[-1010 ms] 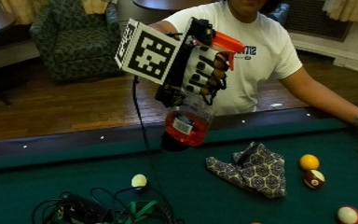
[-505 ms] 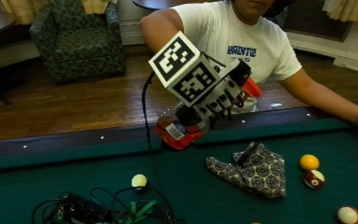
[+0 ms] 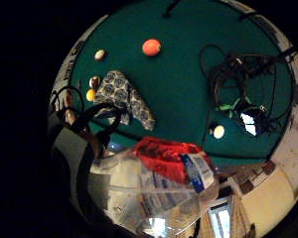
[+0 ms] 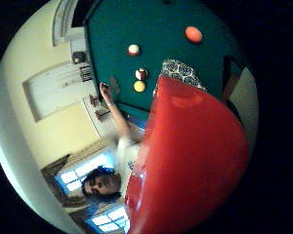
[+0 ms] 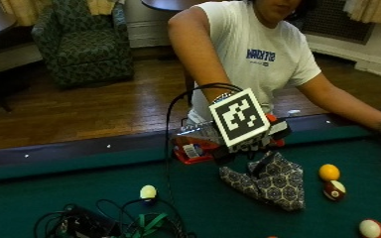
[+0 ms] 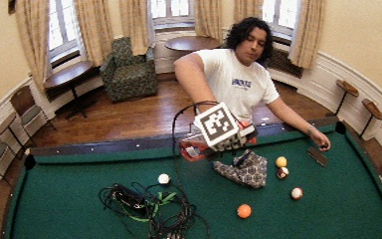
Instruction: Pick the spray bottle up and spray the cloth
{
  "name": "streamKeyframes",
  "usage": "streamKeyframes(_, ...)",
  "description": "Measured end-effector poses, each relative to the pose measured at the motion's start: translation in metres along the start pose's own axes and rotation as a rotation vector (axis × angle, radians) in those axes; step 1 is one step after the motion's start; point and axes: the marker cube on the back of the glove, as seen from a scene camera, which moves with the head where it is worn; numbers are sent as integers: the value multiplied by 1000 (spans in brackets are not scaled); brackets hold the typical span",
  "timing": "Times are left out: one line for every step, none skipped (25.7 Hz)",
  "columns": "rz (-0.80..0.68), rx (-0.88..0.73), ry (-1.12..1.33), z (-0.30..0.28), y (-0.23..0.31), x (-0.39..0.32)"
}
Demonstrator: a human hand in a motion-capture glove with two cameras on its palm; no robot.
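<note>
In the outside view my gloved right hand [image 5: 246,147] grips the spray bottle [image 5: 194,148], a clear bottle with red liquid and an orange-red trigger head. The bottle is tipped onto its side, its base towards the table's near rail, held low just above the green felt. The patterned grey cloth [image 5: 270,181] lies crumpled on the felt directly below and in front of the hand. The bottle [image 3: 159,178] fills much of the little finger side palm view, with the cloth [image 3: 124,96] beyond it. Its red liquid [image 4: 190,156] blocks half the thumb side view, the cloth [image 4: 183,70] peeking past it.
A yellow ball [image 5: 329,172] and a maroon striped ball [image 5: 334,189] sit right of the cloth, a red-and-white ball [image 5: 371,228] nearer the front. A pale ball [image 5: 148,192] and a cable tangle [image 5: 104,225] lie left. The bare left hand [image 6: 321,144] rests at the far rail.
My hand has come down from chest height to just above the felt, moving right towards the cloth. The bottle has tipped from upright onto its side.
</note>
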Motion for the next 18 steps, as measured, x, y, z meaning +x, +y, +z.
streamKeyframes(16,-20,16,6,-4,1)
streamKeyframes(32,-38,31,11,-8,2)
streamKeyframes(47,-57,47,17,-11,4)
streamKeyframes(62,-77,62,21,-14,6)
streamKeyframes(77,-95,75,26,-16,7)
streamKeyframes(92,-112,84,30,-18,9)
streamKeyframes(106,-125,91,34,-20,10)
streamKeyframes(119,-137,96,38,-22,12)
streamKeyframes(132,-148,103,42,-24,13)
streamKeyframes(144,-159,111,46,-26,13)
streamKeyframes(156,-171,121,50,-28,14)
streamKeyframes(167,-183,132,55,-31,14)
streamKeyframes(177,-197,144,60,-33,13)
streamKeyframes(186,-214,155,64,-35,13)
streamKeyframes(194,-231,166,69,-36,12)
streamKeyframes(201,-247,175,73,-38,11)
streamKeyframes(208,-260,182,77,-40,10)
streamKeyframes(214,-270,188,81,-42,10)
